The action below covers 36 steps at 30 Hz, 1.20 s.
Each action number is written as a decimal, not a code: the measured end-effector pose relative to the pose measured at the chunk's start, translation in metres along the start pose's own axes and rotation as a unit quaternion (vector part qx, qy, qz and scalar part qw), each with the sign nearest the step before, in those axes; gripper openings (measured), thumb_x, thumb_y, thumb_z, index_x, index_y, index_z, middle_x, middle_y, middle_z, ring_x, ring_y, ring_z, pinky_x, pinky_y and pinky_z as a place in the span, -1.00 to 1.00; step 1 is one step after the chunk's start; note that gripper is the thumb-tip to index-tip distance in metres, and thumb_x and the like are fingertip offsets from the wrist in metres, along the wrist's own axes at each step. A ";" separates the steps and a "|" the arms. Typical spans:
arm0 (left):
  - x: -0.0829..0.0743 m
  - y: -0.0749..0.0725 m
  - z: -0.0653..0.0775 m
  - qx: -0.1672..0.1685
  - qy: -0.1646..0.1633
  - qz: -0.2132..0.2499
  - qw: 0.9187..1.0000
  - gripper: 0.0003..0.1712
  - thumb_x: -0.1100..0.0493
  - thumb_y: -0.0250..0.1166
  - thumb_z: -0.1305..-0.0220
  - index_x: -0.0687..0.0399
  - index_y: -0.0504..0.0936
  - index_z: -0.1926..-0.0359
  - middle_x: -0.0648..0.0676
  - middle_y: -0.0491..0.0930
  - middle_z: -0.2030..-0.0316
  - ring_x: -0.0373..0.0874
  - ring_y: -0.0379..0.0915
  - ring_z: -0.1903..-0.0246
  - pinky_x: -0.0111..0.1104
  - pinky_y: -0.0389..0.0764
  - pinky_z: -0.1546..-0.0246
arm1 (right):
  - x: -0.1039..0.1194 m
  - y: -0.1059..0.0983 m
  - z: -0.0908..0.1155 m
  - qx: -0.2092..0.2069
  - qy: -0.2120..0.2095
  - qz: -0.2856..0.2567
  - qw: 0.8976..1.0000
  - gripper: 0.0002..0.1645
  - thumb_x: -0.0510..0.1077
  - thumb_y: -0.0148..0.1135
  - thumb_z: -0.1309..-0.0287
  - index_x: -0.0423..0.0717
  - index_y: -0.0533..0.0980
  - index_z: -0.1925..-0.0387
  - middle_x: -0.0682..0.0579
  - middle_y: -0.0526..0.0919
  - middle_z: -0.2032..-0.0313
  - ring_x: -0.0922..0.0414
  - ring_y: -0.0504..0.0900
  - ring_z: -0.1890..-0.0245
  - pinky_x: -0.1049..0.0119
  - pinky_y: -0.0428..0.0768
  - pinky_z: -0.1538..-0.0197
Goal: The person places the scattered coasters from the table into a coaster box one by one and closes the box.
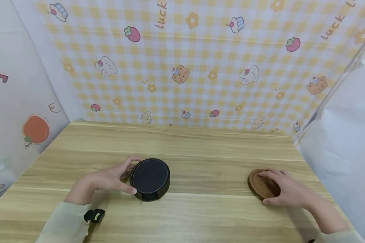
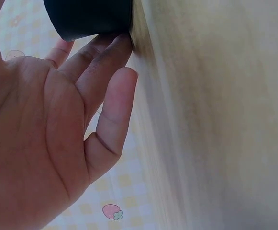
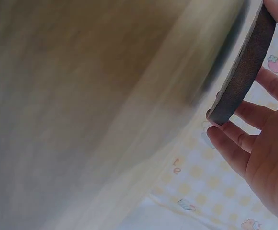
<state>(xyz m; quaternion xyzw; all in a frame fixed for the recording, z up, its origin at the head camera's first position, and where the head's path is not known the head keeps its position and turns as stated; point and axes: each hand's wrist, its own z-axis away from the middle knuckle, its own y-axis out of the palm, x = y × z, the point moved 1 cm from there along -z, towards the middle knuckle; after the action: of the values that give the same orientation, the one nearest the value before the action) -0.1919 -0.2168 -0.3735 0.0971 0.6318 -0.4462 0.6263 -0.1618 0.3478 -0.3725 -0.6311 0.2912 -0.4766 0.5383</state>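
On the left of the table stands a round black coaster holder [image 1: 149, 197] with black stitched coasters [image 1: 150, 176] stacked in it. My left hand [image 1: 114, 177] holds it by its left side, thumb at the front and fingers behind. In the left wrist view, fingers [image 2: 98, 60] reach the holder's dark side wall [image 2: 93, 19], and the little finger stands apart from it. Over on the right, my right hand [image 1: 289, 190] grips a round brown wooden coaster [image 1: 258, 184] by its edge, tilted. The right wrist view has its rim [image 3: 246, 69] between thumb and fingers, off the table.
The wood-grain table [image 1: 200, 216] meets a yellow checked backdrop [image 1: 185, 98] at the back. White sheets hang at the left side [image 1: 12, 101] and right side [image 1: 349, 135]. A dark band [image 1: 94, 215] is on the left sleeve.
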 end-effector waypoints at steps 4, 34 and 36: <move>0.000 0.000 0.000 -0.001 -0.006 0.001 1.000 0.10 0.12 0.48 -0.13 0.06 -0.12 -0.44 0.47 0.17 -0.41 0.53 0.06 -0.38 0.38 0.09 -0.29 | 0.006 0.000 -0.004 -0.001 -0.005 0.003 1.000 0.02 0.41 0.52 0.22 0.04 0.45 -0.25 -0.33 0.42 -0.29 -0.46 0.36 -0.18 -0.33 0.51 0.07; 0.000 0.000 -0.001 0.003 -0.008 0.008 1.000 0.11 0.13 0.47 -0.15 0.06 -0.15 -0.46 0.46 0.17 -0.41 0.49 0.14 -0.36 0.37 0.13 -0.28 | 0.064 0.008 -0.055 0.002 -0.074 -0.001 0.997 0.00 0.31 0.53 0.16 0.08 0.41 -0.33 -0.20 0.38 -0.36 -0.25 0.38 -0.27 -0.21 0.50 -0.11; 0.000 0.000 -0.001 0.003 -0.005 0.006 1.000 0.10 0.13 0.47 -0.15 0.07 -0.14 -0.45 0.46 0.17 -0.41 0.49 0.13 -0.36 0.37 0.14 -0.28 | 0.070 0.009 -0.059 0.004 -0.077 -0.004 0.997 0.00 0.31 0.53 0.15 0.09 0.40 -0.33 -0.20 0.37 -0.37 -0.24 0.38 -0.28 -0.21 0.50 -0.12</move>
<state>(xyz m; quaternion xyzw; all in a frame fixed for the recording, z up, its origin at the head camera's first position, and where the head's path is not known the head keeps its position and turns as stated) -0.1928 -0.2166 -0.3737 0.1008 0.6262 -0.4451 0.6321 -0.1880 0.2606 -0.3629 -0.6651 0.2443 -0.4301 0.5595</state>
